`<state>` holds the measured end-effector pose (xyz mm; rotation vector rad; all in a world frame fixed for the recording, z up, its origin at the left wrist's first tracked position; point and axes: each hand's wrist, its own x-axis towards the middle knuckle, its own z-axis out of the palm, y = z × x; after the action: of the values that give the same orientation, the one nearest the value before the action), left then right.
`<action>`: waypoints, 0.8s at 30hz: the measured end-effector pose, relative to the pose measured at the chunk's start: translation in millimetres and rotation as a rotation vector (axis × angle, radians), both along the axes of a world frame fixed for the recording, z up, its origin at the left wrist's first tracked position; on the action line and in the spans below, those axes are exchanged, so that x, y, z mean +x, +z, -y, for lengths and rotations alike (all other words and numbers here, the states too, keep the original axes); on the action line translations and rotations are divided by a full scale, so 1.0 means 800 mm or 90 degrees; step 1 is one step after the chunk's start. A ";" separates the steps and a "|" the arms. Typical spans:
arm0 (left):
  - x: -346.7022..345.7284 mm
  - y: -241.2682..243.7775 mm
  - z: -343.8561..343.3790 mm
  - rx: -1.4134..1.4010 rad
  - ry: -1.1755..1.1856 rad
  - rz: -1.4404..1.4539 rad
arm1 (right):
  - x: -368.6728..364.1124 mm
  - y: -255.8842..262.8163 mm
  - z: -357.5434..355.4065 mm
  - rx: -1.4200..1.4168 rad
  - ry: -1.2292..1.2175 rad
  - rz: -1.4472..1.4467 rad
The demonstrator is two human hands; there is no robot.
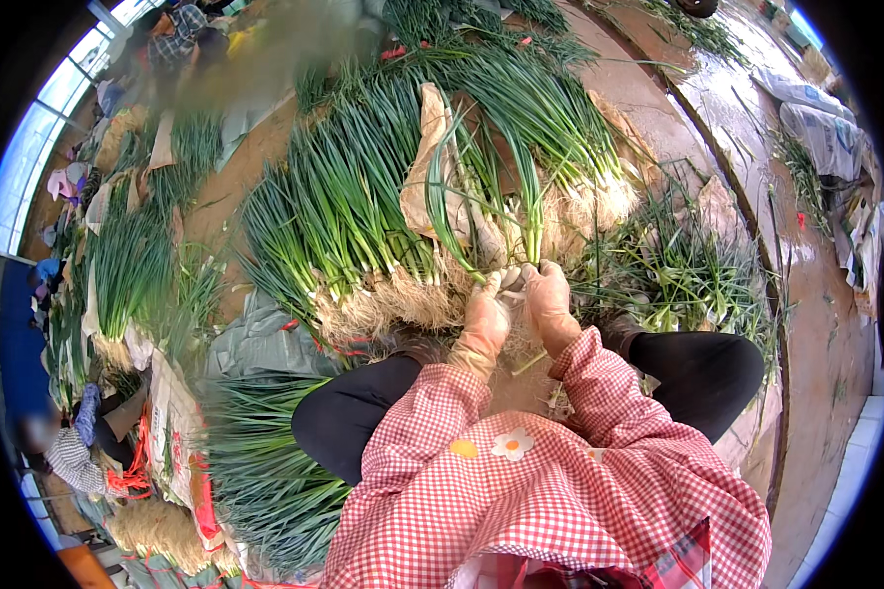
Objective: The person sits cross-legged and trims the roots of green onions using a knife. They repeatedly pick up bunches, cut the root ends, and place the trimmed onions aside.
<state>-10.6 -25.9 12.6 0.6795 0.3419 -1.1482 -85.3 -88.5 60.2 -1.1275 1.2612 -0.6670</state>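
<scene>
My left hand (485, 313) and my right hand (549, 294), both in thin pale gloves, meet low in front of me. A green leaf (442, 221) curves up from the fingers of my left hand. In my right hand is the base of a green onion plant (534, 221), its leaves pointing away from me. Just ahead lie rows of green onions (353, 199) with pale, stringy roots (405, 298) towards me. A crumpled brown paper sheet (431, 162) rests among them. The exact grip of the fingertips is partly hidden.
Loose leaves and trimmings (692, 272) are heaped at the right. Another onion pile (272, 464) lies beside my left knee, near a grey-green plastic sheet (265, 342). A groove (714, 147) crosses the wet floor. White sacks (821, 136) stand farther right. Other people (81, 460) sit at the left.
</scene>
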 end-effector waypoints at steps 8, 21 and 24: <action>0.014 0.059 -0.037 -0.051 -0.081 0.092 | -0.015 -0.025 0.204 -0.175 0.232 -0.552; -0.026 0.000 -0.056 0.077 -0.140 0.128 | 0.037 -0.003 -0.010 0.410 0.054 0.277; -0.038 -0.005 -0.062 0.149 0.018 0.032 | 0.013 -0.013 -0.055 0.234 -0.005 0.235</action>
<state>-40.8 23.3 8.7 0.9044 0.4468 -1.0716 -75.1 -44.6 50.1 -0.6602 1.0174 -0.5876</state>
